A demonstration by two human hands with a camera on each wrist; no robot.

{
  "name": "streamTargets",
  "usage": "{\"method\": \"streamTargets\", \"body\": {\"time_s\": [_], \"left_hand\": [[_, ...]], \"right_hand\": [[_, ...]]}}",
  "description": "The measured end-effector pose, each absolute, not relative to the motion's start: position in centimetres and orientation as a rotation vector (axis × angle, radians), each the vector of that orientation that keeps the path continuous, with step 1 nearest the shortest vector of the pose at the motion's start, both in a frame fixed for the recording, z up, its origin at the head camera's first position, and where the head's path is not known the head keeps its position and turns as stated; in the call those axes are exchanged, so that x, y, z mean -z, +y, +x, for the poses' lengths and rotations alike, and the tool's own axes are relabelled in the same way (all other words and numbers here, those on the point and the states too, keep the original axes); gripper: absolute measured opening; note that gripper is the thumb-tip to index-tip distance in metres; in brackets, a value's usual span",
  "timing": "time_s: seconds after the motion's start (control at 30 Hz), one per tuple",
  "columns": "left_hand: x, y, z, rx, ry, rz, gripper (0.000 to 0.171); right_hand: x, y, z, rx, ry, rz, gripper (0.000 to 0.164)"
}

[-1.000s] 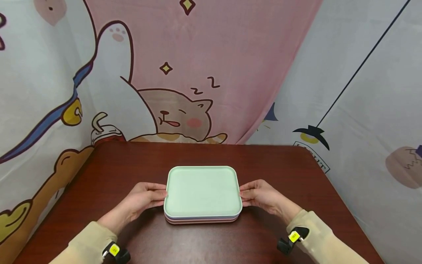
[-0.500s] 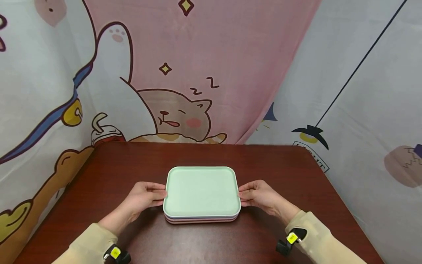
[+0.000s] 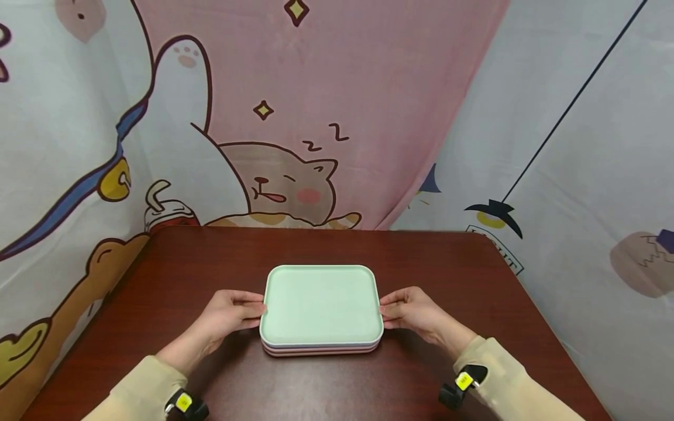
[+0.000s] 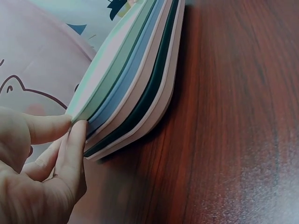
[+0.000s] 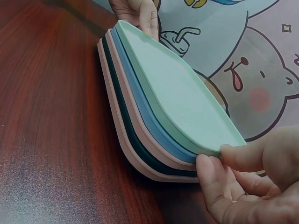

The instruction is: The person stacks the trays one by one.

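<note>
A stack of rounded rectangular trays lies on the dark red-brown table. On top is a pale green tray (image 3: pixel 321 304). Beneath it in the left wrist view are a blue tray (image 4: pixel 134 70), a pink tray (image 4: pixel 145 67), a dark green layer and another pink tray at the bottom. My left hand (image 3: pixel 229 313) pinches the green tray's left rim, thumb at the upper edge and fingers against the side. At the opposite rim, my right hand (image 3: pixel 412 313) pinches the same tray, its thumb on the edge in the right wrist view and fingertips just below.
Bare wood of the table (image 3: pixel 316 386) surrounds the stack on all sides. A cartoon-printed cloth (image 3: pixel 400 88) hangs behind the table and along both sides. Black wrist devices with yellow labels sit on both cream sleeves.
</note>
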State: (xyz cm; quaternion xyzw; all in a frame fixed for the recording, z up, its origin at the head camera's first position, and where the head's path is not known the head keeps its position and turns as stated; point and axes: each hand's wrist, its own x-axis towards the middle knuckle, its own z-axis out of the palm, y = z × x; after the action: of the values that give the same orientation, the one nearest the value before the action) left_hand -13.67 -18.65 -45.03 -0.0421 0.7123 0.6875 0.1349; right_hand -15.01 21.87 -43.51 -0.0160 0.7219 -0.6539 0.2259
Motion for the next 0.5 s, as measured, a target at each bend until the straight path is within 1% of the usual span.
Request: {"method": "streamTargets", "body": {"time_s": [0.3,0.5], "left_hand": [[44.81,-18.54,-13.56,-1.986,2.062,-0.143,0.035],[44.80,-18.68,-13.49,-1.988,2.078,-0.129,0.035]], "right_hand": [[43.68,22.10,-14.95,1.795,2.031,-0.031,0.030],[43.63,22.22,-14.65,1.780,2.065,-0.078,0.029]]}}
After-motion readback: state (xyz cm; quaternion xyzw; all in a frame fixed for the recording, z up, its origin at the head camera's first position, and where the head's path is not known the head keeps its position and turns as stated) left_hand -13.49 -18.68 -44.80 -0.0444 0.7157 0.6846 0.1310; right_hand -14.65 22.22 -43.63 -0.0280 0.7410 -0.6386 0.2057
